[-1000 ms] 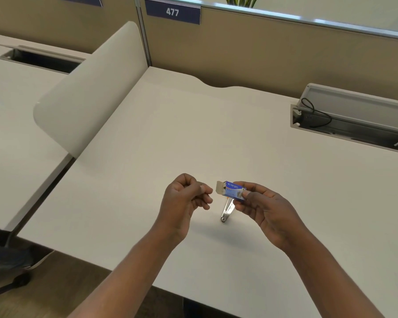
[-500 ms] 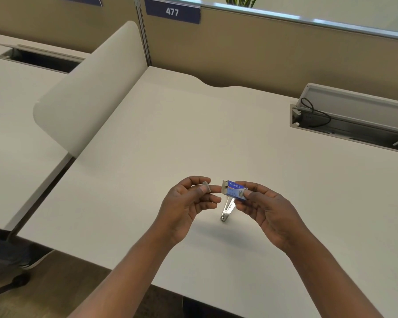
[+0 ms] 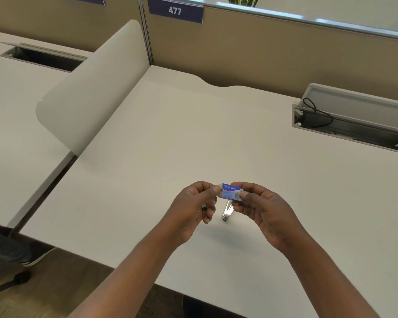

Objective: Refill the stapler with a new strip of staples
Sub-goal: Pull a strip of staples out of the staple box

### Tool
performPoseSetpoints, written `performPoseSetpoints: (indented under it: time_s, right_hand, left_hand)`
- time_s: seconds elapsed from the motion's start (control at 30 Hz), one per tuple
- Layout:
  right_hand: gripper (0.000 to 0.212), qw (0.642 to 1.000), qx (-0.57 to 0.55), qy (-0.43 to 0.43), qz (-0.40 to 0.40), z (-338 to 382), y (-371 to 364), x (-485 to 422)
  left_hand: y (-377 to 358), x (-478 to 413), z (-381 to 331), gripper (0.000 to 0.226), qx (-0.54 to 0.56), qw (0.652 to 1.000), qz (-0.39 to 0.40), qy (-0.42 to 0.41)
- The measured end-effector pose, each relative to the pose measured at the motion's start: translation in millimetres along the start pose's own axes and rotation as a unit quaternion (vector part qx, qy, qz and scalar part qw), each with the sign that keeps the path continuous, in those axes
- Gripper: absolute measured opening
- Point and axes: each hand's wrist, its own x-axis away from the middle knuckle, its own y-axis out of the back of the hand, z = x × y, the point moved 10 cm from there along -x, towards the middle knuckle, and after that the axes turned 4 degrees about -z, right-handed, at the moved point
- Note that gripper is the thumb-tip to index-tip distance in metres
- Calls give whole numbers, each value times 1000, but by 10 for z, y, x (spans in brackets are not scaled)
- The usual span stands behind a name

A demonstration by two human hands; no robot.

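Note:
My right hand [image 3: 265, 210] pinches a small blue staple box [image 3: 232, 191] by its right end, just above the desk. My left hand [image 3: 193, 208] is curled, with thumb and forefinger against the box's open left flap. A small grey piece, apparently a staple strip [image 3: 203, 206], shows between its lower fingers. The metal stapler [image 3: 227, 211] lies on the white desk [image 3: 170, 138] directly below the box. My hands and the box hide its upper part.
A curved white divider panel [image 3: 90, 88] stands at the desk's left edge. An open cable tray [image 3: 354, 125] with a black cord is set in the desk at the back right. A tan partition with a "477" sign [image 3: 175, 10] runs along the back.
My left hand moved right from a closed fist apart from the box, showed a small grey piece at its fingertips, and now touches the box's flap. My right hand stayed put.

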Motion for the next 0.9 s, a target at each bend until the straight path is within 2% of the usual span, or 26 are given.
performPoseSetpoints:
  time_s: [0.2,0.57,0.7,0.9]
  right_hand:
    - [24,999,39,12,-3,29,2,-2]
    - [22,993,99,49,-29,112,21,4]
    - [22,985,137,83,-67,159,27,26]
    - [21,982,138,90,-88,92,-44,39]
  left_hand:
    - [51,-15,-88,15,-80,994,-46,-51]
    - [113,6,-166,24,-110,986,-92,-84]
    - [150,87,-348,21,-247,941,-157,-168]
    - [100,222,-442,15,-315,892,-189,-263]
